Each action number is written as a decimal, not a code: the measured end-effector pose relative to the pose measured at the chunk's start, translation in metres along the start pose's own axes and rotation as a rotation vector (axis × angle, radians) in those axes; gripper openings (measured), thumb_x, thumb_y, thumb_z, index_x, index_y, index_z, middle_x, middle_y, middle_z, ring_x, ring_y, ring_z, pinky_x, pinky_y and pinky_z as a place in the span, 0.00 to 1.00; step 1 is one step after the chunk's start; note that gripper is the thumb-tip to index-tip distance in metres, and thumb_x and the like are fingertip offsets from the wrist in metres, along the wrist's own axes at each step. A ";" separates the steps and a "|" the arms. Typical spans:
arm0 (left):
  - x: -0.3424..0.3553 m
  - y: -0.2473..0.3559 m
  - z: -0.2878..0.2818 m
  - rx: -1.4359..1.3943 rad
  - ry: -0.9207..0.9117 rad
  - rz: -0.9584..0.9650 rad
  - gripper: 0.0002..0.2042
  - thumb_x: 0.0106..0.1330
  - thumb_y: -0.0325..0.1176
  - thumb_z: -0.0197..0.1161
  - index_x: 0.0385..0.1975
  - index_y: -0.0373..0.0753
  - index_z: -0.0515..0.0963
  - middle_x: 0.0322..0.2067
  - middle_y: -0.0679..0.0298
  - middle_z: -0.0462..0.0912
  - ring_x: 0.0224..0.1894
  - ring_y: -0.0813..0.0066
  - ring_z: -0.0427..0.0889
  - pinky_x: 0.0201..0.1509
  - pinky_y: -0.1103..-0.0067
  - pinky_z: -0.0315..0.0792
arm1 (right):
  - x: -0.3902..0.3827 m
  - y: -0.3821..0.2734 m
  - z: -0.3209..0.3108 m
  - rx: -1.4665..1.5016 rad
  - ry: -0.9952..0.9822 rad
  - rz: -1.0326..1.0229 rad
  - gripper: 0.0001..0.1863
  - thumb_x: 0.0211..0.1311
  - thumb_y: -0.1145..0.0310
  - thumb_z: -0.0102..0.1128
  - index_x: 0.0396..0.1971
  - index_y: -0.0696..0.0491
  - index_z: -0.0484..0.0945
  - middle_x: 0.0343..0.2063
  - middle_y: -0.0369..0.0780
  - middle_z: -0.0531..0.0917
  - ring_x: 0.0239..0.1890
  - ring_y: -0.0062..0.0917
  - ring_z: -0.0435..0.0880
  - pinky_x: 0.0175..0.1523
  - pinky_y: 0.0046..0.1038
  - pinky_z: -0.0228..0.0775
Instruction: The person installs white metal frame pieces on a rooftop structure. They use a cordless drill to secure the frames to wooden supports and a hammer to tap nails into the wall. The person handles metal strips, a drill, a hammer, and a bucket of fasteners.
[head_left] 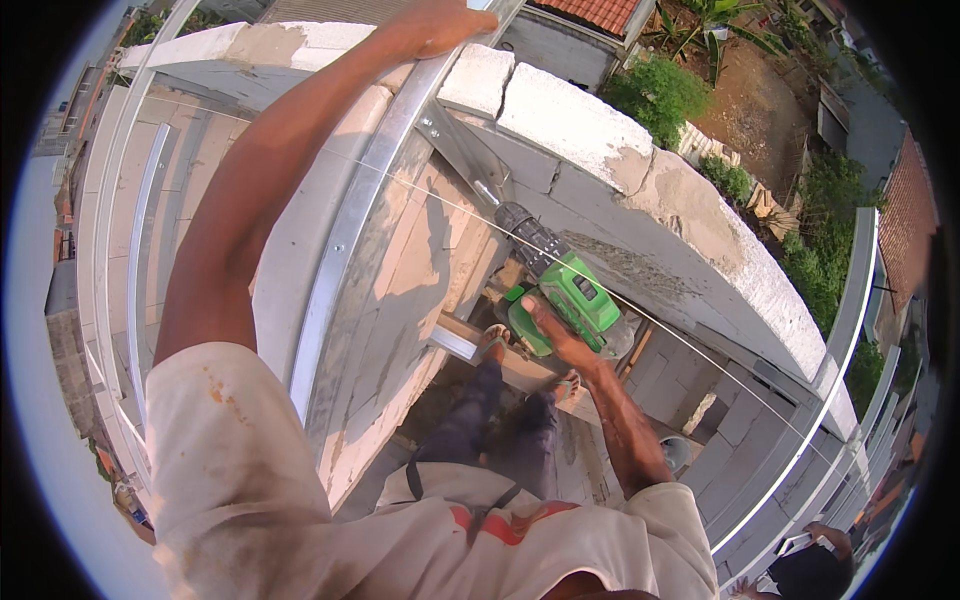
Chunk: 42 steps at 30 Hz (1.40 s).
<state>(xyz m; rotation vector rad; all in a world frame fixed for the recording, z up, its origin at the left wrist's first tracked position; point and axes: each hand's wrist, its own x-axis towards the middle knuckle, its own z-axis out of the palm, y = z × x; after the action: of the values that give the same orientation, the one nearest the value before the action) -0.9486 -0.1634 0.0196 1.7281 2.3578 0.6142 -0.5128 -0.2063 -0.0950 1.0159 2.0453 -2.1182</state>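
My right hand (pixel 560 335) is wrapped around the grip of a green cordless drill (pixel 580 295). The drill's black chuck points up and left, and its bit ends close to a short metal brace (pixel 460 145) below the wall top. With my left arm stretched far forward, my left hand (pixel 440 28) grips the upper part of a silver metal beam (pixel 352 220) at the picture's top edge. Some of its fingers are hidden there. Screw heads show along the beam and at its joint with the brace.
A white block wall (pixel 590 125) with cracked mortar curves across the front. A taut string (pixel 700 348) crosses in front of the drill. My sandalled feet (pixel 495 340) stand on a narrow support high up. More metal beams (pixel 145 260) rise at left; another person (pixel 815 560) is at lower right.
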 end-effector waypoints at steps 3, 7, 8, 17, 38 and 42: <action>0.001 0.015 -0.009 0.077 -0.087 -0.224 0.38 0.64 0.60 0.61 0.45 0.18 0.82 0.36 0.38 0.86 0.42 0.51 0.85 0.49 0.63 0.74 | -0.016 0.030 -0.003 0.255 -0.065 0.154 0.14 0.67 0.60 0.71 0.44 0.54 0.82 0.25 0.33 0.81 0.25 0.20 0.79 0.35 0.25 0.72; 0.004 0.020 -0.007 -0.047 -0.032 -0.285 0.30 0.64 0.52 0.62 0.39 0.20 0.80 0.37 0.38 0.82 0.39 0.46 0.82 0.48 0.61 0.73 | -0.056 0.025 -0.007 0.832 0.102 0.168 0.09 0.68 0.69 0.68 0.40 0.53 0.77 0.21 0.31 0.74 0.19 0.17 0.70 0.26 0.25 0.62; 0.007 0.016 -0.012 -0.071 -0.070 -0.275 0.29 0.64 0.51 0.63 0.39 0.19 0.80 0.36 0.39 0.81 0.38 0.51 0.81 0.47 0.62 0.72 | -0.068 0.036 -0.009 0.887 0.149 0.175 0.08 0.68 0.70 0.68 0.39 0.53 0.76 0.21 0.32 0.75 0.18 0.17 0.70 0.25 0.25 0.62; 0.014 -0.056 0.011 -0.103 -0.046 -0.260 0.28 0.71 0.47 0.59 0.51 0.21 0.76 0.47 0.38 0.80 0.50 0.46 0.79 0.57 0.58 0.68 | -0.272 0.142 -0.027 0.773 0.821 0.370 0.10 0.63 0.73 0.68 0.41 0.55 0.78 0.24 0.34 0.78 0.18 0.19 0.73 0.21 0.27 0.64; -0.133 0.516 0.126 -0.319 0.222 0.661 0.19 0.80 0.35 0.54 0.64 0.29 0.72 0.67 0.47 0.73 0.70 0.49 0.71 0.75 0.58 0.63 | -0.549 0.137 -0.069 1.010 1.187 0.012 0.13 0.63 0.67 0.73 0.43 0.54 0.79 0.23 0.32 0.77 0.19 0.16 0.70 0.28 0.26 0.65; -0.162 0.664 0.238 -0.498 -0.137 0.997 0.17 0.76 0.33 0.59 0.62 0.36 0.76 0.66 0.55 0.76 0.72 0.54 0.70 0.77 0.54 0.58 | -0.613 0.101 -0.140 1.202 1.364 -0.365 0.21 0.66 0.63 0.70 0.52 0.57 0.76 0.20 0.31 0.67 0.18 0.17 0.67 0.27 0.25 0.62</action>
<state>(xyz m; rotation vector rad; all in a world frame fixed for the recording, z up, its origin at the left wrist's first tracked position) -0.2295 -0.0935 0.0587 2.4502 0.9741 1.0262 0.0745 -0.3455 0.1091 3.0176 0.6091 -3.3750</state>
